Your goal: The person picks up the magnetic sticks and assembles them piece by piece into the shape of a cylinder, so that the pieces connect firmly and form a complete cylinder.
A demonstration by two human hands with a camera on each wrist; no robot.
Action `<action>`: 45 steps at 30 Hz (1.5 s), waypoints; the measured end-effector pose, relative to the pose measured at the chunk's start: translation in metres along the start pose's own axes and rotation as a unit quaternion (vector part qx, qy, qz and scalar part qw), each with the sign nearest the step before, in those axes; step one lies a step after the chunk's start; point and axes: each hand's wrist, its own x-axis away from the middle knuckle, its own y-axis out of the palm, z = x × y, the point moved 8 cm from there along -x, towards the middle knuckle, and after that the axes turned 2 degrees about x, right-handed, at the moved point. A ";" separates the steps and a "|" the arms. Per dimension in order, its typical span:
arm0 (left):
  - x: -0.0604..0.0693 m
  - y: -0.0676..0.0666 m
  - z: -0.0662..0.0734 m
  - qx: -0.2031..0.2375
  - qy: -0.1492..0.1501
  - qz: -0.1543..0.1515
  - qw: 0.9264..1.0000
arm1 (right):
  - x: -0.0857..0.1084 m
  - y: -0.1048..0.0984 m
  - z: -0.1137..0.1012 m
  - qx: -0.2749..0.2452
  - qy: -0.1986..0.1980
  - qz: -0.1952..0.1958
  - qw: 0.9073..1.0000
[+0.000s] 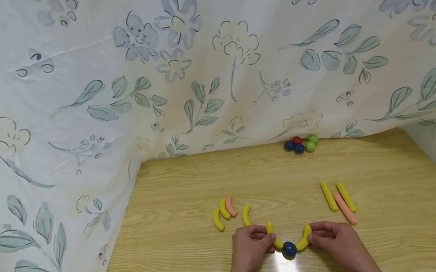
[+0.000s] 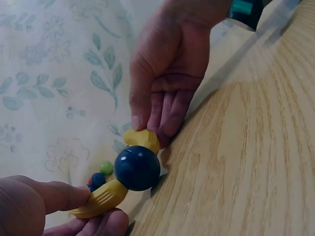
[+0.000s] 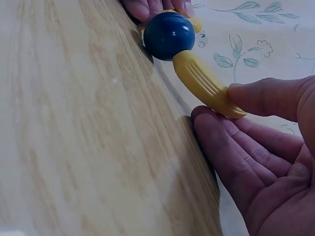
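Observation:
A shiny dark blue ball (image 1: pixel 289 249) sits between two curved yellow sticks near the front of the table, touching one end of each. My left hand (image 1: pixel 251 250) pinches the left curved yellow stick (image 1: pixel 273 236) between thumb and fingers. The right curved yellow stick (image 1: pixel 304 238) is pinched by my right hand (image 1: pixel 339 240). Together the three pieces form a U shape from above. In the left wrist view the ball (image 2: pixel 138 168) hides part of the right stick (image 2: pixel 142 139). Ridges run along the right stick (image 3: pixel 204 83) in the right wrist view.
Loose curved yellow sticks (image 1: pixel 218 220) and a curved pink one (image 1: pixel 230 205) lie to the left. Straight yellow sticks (image 1: pixel 329 196) and a straight pink one (image 1: pixel 345 208) lie to the right. Blue, red and green balls (image 1: pixel 299 148) cluster at the back, by the floral cloth (image 1: pixel 208 123).

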 end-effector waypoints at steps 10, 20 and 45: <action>0.000 0.001 -0.001 0.005 0.003 0.002 1.000 | 0.004 -0.008 -0.017 0.102 -0.081 0.046 0.990; 0.001 0.000 0.004 -0.005 -0.001 0.008 1.000 | 0.008 -0.038 -0.029 0.113 -0.165 0.035 0.979; 0.014 -0.007 0.006 0.005 -0.022 -0.001 1.000 | -0.033 -0.179 -0.019 0.093 -0.247 0.141 0.954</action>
